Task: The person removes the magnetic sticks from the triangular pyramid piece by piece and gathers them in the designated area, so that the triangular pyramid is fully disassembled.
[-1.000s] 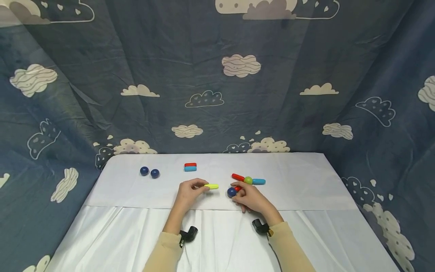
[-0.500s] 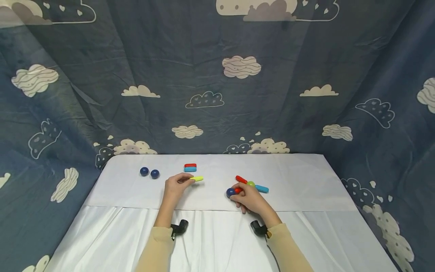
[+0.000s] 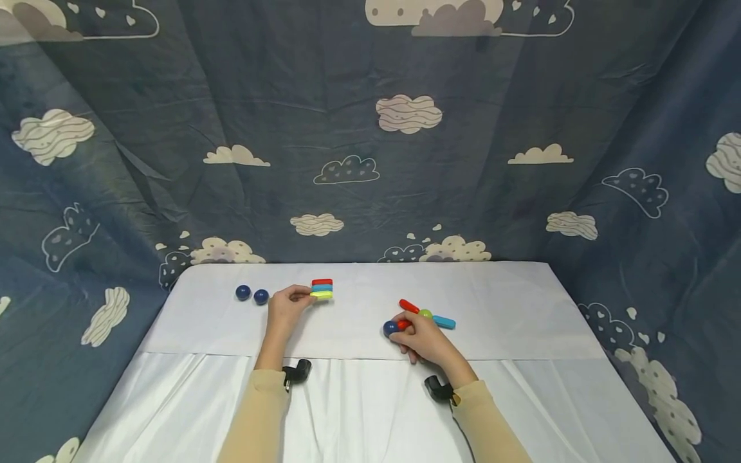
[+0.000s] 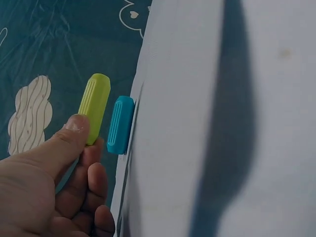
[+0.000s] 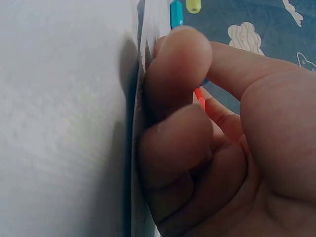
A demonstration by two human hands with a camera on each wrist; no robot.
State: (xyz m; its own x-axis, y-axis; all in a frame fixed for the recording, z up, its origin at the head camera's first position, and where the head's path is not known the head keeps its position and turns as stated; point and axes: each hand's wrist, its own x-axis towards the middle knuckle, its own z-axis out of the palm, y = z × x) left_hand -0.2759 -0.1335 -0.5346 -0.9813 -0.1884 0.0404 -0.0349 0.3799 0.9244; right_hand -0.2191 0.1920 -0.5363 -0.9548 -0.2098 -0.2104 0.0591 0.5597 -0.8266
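Observation:
My left hand (image 3: 285, 310) pinches a yellow-green toy stick (image 4: 97, 101) between thumb and fingers. In the head view it lies alongside a light blue stick (image 3: 321, 288), with a red stick (image 3: 321, 281) behind that. In the left wrist view a narrow gap shows between the yellow-green and light blue sticks. My right hand (image 3: 427, 337) grips a dark blue ball (image 3: 390, 328) and the red stick (image 3: 402, 325) joined to it. Just beyond, a green ball (image 3: 426, 314) has another red stick (image 3: 408, 306) and a blue stick (image 3: 444, 322) at it. My right fingers hide how these pieces meet.
Two dark blue balls (image 3: 252, 294) sit left of my left hand, the nearer one close to the knuckles. A white cloth (image 3: 347, 334) covers the table. Behind its far edge hangs a dark curtain (image 3: 347, 199) with cloud prints.
My left hand has carried the yellow-green stick left and away from me, beside the light blue one. The joined pieces by my right hand have turned slightly; that hand keeps its grip.

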